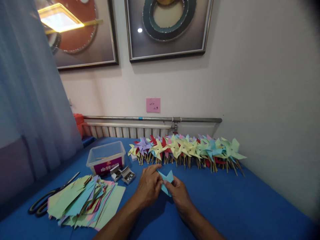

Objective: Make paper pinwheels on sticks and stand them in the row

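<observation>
A blue table (225, 200) spreads out under both hands and carries everything else in view. Beyond the hands, along the far edge by the wall, runs a long row of finished paper pinwheels (186, 150) in yellow, green, purple, red and light blue, their wooden sticks pointing toward the hands. Off to the left of the left hand lies a loose stack of cut coloured paper sheets (85, 201), fanned out in green, blue, pink and yellow. Farther left again, touching the edge of that stack, rest black-handled scissors (51, 196), blades pointing away toward the wall. Ahead and to the left of the left hand stands a clear plastic tub (106, 158) with a purple label, and just beside it, nearer the hands, sit two small open boxes (123, 174) holding what look like metal pins. The left hand (149, 186) and the right hand (180, 197) meet in front of the body, fingers curled narrow, pinching between them a light blue paper piece (166, 181) whose pointed flaps stand up above the fingertips. That paper is held just above the table, near the sticks of the pinwheel row and well apart from the paper stack.
</observation>
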Tool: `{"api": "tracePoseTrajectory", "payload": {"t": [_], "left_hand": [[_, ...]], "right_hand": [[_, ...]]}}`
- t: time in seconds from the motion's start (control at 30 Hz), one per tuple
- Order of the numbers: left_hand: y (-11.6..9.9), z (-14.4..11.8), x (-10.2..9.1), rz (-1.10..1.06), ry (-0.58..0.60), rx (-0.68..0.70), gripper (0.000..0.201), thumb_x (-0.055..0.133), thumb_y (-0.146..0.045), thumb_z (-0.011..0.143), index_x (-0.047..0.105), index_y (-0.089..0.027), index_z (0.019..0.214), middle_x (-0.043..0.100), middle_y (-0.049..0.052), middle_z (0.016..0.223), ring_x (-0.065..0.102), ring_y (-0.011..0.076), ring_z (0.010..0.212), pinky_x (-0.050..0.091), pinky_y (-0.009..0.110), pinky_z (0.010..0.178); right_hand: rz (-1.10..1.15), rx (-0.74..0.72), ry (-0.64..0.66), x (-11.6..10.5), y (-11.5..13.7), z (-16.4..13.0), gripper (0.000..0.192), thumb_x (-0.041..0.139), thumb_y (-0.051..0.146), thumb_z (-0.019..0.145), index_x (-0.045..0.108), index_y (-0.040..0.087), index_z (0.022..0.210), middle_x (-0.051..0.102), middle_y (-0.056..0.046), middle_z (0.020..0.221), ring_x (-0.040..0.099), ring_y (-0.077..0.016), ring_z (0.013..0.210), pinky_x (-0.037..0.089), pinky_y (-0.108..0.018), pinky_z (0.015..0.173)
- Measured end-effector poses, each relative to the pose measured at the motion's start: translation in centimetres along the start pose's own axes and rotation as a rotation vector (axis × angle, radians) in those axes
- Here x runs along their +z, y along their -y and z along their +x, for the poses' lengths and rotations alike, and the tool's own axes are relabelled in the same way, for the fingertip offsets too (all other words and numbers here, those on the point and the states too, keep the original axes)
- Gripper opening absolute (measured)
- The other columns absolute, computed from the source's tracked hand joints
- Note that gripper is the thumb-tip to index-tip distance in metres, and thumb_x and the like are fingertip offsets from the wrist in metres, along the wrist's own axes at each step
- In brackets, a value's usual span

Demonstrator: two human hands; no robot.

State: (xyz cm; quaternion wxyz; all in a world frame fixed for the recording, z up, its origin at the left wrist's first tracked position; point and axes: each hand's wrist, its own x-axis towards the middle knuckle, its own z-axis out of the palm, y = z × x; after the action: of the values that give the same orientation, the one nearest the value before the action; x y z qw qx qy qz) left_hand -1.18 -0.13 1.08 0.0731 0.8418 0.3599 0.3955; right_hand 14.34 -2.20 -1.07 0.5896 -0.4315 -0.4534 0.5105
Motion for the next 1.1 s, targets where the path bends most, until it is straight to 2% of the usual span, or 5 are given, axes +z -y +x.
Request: {"api": "tracePoseTrajectory", "payload": {"t": [0.2,0.8,1.1], "left_hand": [[-0.19,0.06,0.00,-0.013,-0.014,-0.011,0.012,0.053,-0.010,0.087,0.058,-0.020,0.083,0.062,0.012,0.138,0.056,0.0286,0.127,0.045,0.052,0.101],[-0.43,0.15,-0.58,-0.044,0.036,-0.046,0.011,0.054,-0.012,0.088,0.060,-0.020,0.084,0.063,0.011,0.138,0.056,0.0286,0.126,0.043,0.050,0.101],[-0.39,0.12,-0.63,-0.044,0.043,-0.062,0.011,0.054,-0.012,0.087,0.059,-0.021,0.082,0.062,0.010,0.138,0.056,0.0284,0.127,0.043,0.051,0.102]], "right_hand": [[0.058,-0.023,-0.014,0.13,-0.07,0.17,0.050,0.088,0.053,0.061,0.075,0.017,0.094,0.073,-0.002,0.073,0.060,-0.0179,0.065,0.046,-0.028,0.064],[0.036,0.015,0.027,-0.38,-0.10,-0.01,0.047,0.086,0.054,0.064,0.074,0.017,0.090,0.067,0.001,0.069,0.054,-0.0149,0.060,0.041,-0.026,0.059],[0.012,-0.013,-0.004,-0.12,-0.12,0.19,0.046,0.086,0.053,0.063,0.073,0.017,0.088,0.066,0.001,0.068,0.052,-0.0146,0.060,0.041,-0.025,0.057]]}}
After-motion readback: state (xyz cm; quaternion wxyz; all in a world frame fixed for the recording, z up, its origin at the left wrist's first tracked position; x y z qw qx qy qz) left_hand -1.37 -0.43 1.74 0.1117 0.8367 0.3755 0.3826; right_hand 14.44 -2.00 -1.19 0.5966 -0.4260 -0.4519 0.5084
